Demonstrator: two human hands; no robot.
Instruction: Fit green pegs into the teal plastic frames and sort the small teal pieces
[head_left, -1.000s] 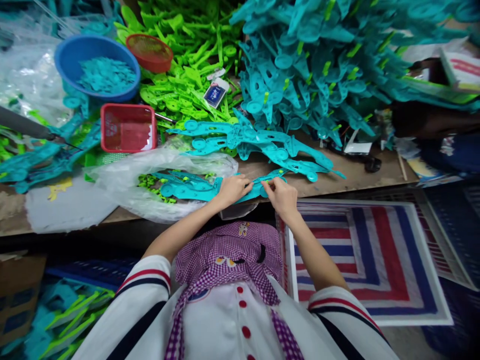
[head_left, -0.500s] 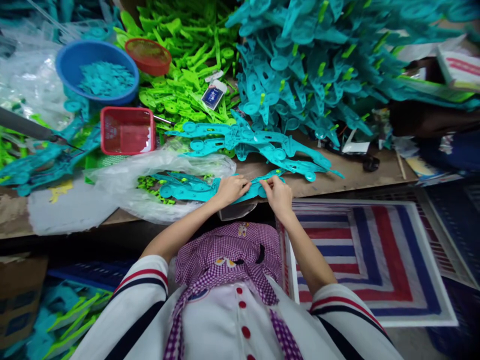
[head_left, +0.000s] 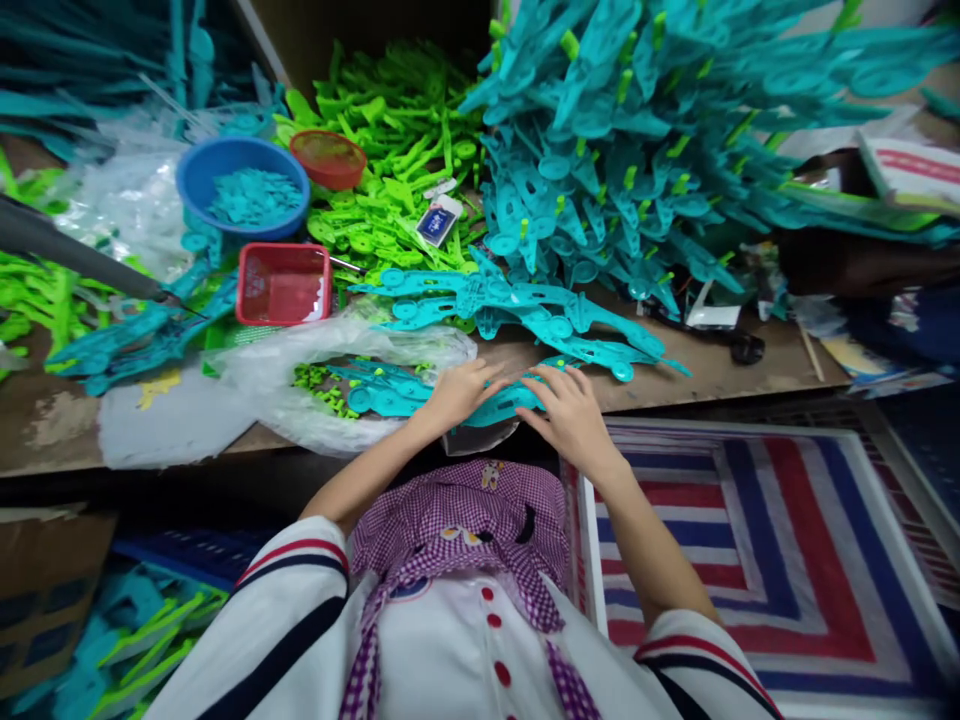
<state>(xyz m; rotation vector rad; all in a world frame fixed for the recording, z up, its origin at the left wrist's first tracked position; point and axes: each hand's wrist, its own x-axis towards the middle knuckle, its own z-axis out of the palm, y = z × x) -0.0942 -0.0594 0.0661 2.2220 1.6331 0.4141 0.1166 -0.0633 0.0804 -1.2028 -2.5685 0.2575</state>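
Note:
My left hand [head_left: 459,393] lies on a long teal plastic part [head_left: 390,398] at the near edge of the wooden bench [head_left: 697,365], fingers stretched flat over it. My right hand [head_left: 568,412] rests beside it on the same part's right end, fingers spread and extended. Small green plastic pieces [head_left: 322,385] lie on a clear plastic bag [head_left: 270,375] under the part's left end. More teal parts [head_left: 525,305] lie just beyond my hands.
A big heap of assembled teal parts [head_left: 637,150] fills the back right, a green pile [head_left: 390,190] the back middle. A blue bowl [head_left: 199,175], an orange basket [head_left: 330,158] and a red basket [head_left: 285,283] stand at left. A striped mat [head_left: 787,540] lies below right.
Both hands went from pinching the teal part to lying flat and open on it. The view shifted, so the bench things sit further right and lower.

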